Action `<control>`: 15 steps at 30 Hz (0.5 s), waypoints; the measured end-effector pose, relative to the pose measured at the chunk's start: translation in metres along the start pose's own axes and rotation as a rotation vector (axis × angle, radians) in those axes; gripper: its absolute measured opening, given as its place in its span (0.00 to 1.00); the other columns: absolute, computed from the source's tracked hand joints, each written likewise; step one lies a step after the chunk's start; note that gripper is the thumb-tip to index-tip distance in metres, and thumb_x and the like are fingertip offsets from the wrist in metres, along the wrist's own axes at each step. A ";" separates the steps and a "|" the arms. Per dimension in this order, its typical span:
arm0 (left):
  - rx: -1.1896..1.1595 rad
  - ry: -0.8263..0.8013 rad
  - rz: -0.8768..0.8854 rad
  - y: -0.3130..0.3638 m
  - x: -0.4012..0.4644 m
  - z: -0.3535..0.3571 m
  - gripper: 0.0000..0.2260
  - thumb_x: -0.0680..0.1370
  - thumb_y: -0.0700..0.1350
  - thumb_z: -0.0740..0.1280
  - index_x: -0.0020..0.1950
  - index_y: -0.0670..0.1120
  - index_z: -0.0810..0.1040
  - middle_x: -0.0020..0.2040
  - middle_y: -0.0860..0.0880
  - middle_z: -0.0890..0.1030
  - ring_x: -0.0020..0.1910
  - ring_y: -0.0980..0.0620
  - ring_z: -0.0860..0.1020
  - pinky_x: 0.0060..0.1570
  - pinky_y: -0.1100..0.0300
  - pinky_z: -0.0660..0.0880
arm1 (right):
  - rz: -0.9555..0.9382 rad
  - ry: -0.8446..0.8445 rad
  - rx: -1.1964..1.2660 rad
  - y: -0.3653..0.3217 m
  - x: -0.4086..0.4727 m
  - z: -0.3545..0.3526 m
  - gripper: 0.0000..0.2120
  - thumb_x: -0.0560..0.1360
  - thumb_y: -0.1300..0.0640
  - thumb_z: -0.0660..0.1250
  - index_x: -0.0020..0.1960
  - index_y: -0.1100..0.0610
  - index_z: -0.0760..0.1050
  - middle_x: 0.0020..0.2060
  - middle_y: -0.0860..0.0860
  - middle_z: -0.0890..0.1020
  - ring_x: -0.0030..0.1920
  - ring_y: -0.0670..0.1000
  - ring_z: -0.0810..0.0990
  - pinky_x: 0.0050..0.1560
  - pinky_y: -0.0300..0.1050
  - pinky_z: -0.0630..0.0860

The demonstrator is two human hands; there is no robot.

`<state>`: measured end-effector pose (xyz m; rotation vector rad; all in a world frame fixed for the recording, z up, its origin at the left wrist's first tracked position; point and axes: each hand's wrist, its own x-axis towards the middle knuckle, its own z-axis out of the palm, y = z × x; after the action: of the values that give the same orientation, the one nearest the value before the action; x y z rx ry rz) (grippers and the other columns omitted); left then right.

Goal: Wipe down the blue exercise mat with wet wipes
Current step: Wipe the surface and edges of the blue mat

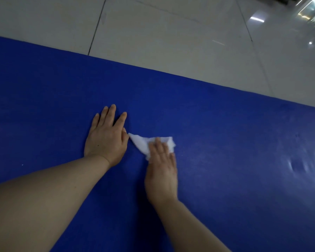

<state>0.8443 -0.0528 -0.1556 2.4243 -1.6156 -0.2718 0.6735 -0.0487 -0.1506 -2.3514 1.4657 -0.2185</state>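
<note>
The blue exercise mat (225,142) fills most of the view and lies flat on the floor. My left hand (106,137) rests palm down on the mat, fingers spread, holding nothing. My right hand (162,171) lies just right of it, fingers pressed flat on a crumpled white wet wipe (142,144). The wipe sticks out to the left and beyond my fingertips, and its left tip almost touches my left thumb.
Pale grey floor tiles (171,33) run along the mat's far edge. A shiny metal object (311,11) shows at the top right corner. The mat surface has small dents (295,166) at the right.
</note>
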 end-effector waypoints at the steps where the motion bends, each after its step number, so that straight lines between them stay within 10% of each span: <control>1: 0.001 0.001 0.001 0.000 0.000 0.001 0.25 0.80 0.50 0.46 0.77 0.48 0.55 0.78 0.45 0.49 0.77 0.47 0.47 0.75 0.53 0.42 | 0.061 0.034 -0.019 0.016 0.002 -0.009 0.28 0.78 0.66 0.52 0.76 0.53 0.56 0.76 0.45 0.55 0.75 0.41 0.45 0.74 0.40 0.39; 4: 0.009 0.004 0.002 -0.001 -0.001 0.001 0.25 0.80 0.51 0.45 0.77 0.49 0.55 0.78 0.45 0.49 0.77 0.48 0.47 0.75 0.53 0.42 | 0.324 0.145 -0.072 0.076 0.003 -0.040 0.24 0.76 0.70 0.53 0.72 0.60 0.64 0.72 0.54 0.66 0.74 0.54 0.60 0.72 0.49 0.55; 8: 0.013 -0.003 0.007 0.000 0.000 0.000 0.25 0.80 0.50 0.45 0.77 0.49 0.55 0.78 0.44 0.49 0.77 0.47 0.47 0.75 0.52 0.43 | 0.702 0.184 -0.031 0.126 -0.017 -0.062 0.25 0.80 0.66 0.50 0.76 0.57 0.57 0.76 0.52 0.57 0.76 0.52 0.51 0.75 0.48 0.45; 15: 0.002 -0.004 0.007 0.000 0.000 0.000 0.25 0.80 0.50 0.46 0.77 0.48 0.56 0.78 0.44 0.50 0.77 0.47 0.48 0.75 0.52 0.43 | 0.223 0.109 -0.093 0.022 -0.019 -0.014 0.27 0.74 0.67 0.55 0.72 0.54 0.64 0.71 0.50 0.66 0.74 0.53 0.60 0.74 0.52 0.55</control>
<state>0.8444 -0.0532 -0.1561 2.4203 -1.6267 -0.2746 0.6421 -0.0432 -0.1451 -2.2533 1.8114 -0.2277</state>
